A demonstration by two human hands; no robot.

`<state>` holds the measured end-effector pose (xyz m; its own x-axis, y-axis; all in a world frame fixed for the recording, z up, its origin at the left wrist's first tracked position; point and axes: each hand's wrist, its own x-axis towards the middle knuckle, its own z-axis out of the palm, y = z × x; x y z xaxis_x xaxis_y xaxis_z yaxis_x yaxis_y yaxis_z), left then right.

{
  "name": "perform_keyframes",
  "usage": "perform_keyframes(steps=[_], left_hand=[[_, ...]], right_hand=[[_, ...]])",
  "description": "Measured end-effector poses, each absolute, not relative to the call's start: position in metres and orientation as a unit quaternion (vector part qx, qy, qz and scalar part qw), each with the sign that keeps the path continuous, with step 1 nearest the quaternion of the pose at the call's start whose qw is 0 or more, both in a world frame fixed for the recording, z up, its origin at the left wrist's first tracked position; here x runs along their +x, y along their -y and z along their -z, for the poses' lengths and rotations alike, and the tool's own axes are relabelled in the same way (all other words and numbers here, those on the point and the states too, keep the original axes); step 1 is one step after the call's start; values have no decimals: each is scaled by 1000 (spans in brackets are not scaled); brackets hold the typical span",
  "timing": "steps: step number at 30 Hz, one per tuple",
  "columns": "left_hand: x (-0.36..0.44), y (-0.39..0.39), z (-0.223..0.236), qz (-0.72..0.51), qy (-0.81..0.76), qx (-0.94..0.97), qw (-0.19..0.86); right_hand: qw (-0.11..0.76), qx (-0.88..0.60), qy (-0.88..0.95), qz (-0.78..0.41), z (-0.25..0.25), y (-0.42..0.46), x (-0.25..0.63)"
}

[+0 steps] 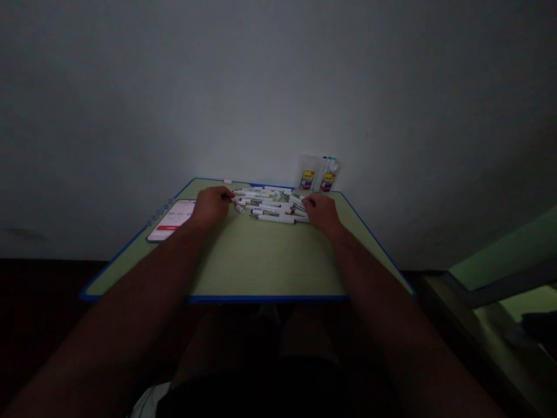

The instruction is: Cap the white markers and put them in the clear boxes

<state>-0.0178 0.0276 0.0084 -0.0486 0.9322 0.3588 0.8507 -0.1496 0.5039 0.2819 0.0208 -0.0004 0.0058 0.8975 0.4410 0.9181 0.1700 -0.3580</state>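
Although the light was dim, a smartphone (174,220) with a lit screen showed on the blue-edged table (270,273), beside the left wrist. The left hand (212,204) had its fingertips drawn almost together at the left end of a pile of white markers (274,219); whether they gripped anything I could not tell. The right hand (322,212) curled nearly closed at the pile's right end, by a white marker, its hold equally unclear. Since the barrels crossed and overlapped, tugging a lower one could, I judged, set others rolling. From near to far I counted one phone, two hands, at least ten markers (overlap hid the rest), one pink cap-like piece (227,182) at the far edge, and two clear plastic cases (307,174) against the wall (261,104), the right one holding at least three markers.
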Motion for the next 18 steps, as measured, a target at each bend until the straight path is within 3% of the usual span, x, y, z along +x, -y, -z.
perform_keyframes(steps=[7,18], left_hand=[[-19,-27,-4,-325,-653,680,73],[-27,-40,13,-254,-631,731,47]], right_hand=[[299,-595,746,3,3,-16,271],[189,-508,840,9,16,-8,256]])
